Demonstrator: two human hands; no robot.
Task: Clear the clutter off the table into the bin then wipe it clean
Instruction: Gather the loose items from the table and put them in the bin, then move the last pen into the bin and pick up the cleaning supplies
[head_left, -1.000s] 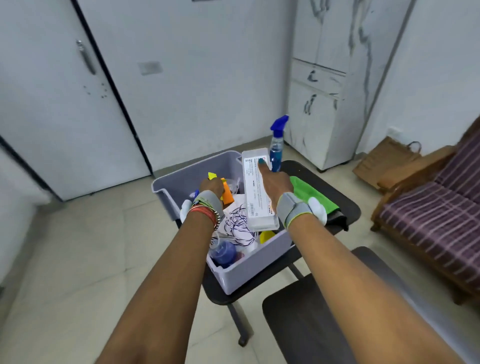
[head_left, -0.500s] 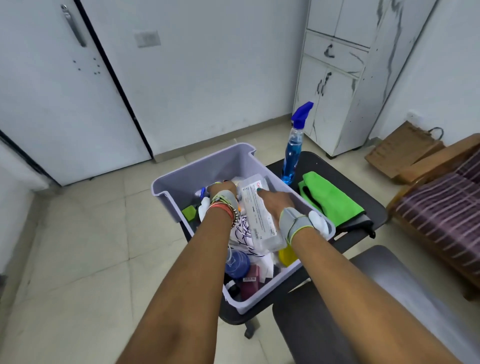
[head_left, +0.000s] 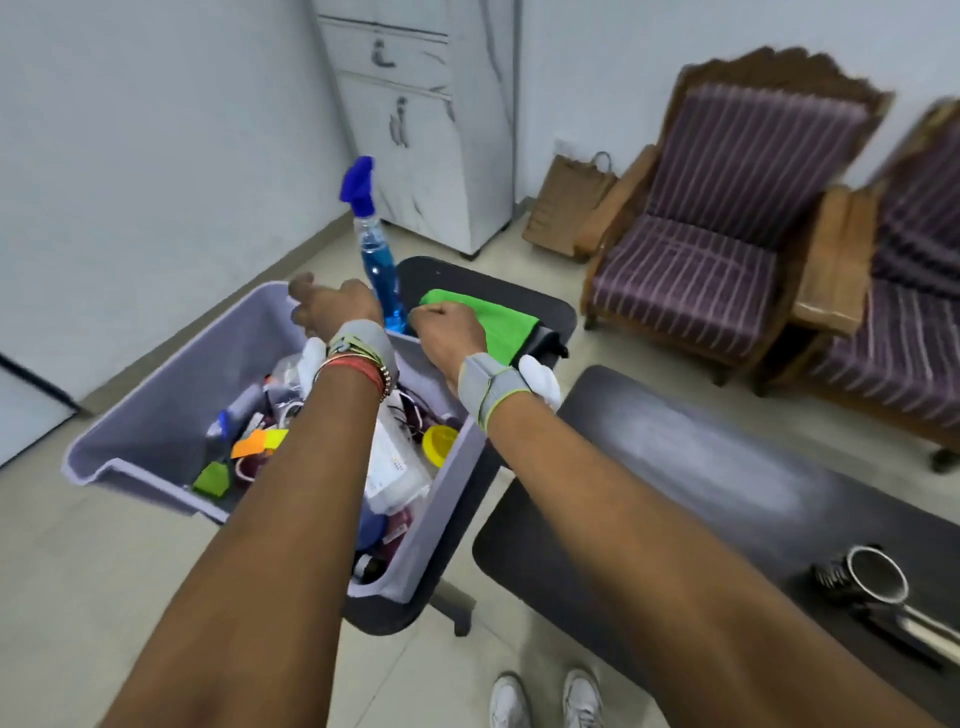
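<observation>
Head view: bin (head_left: 156, 415) is seen filled with clutter (head_left: 260, 441) on small counter (head_left: 467, 283). Left grip (head_left: 332, 312) is held loosely apart, empty, beside spray bottle (head_left: 376, 260). Right grip (head_left: 449, 332) is curled at green cloth (head_left: 504, 325); whether it is pinched cannot be told. Cloth should be gathered fully before wiping.

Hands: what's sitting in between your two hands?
In the head view, the blue spray bottle stands between the left hand and the right hand, just past the bin.
</observation>
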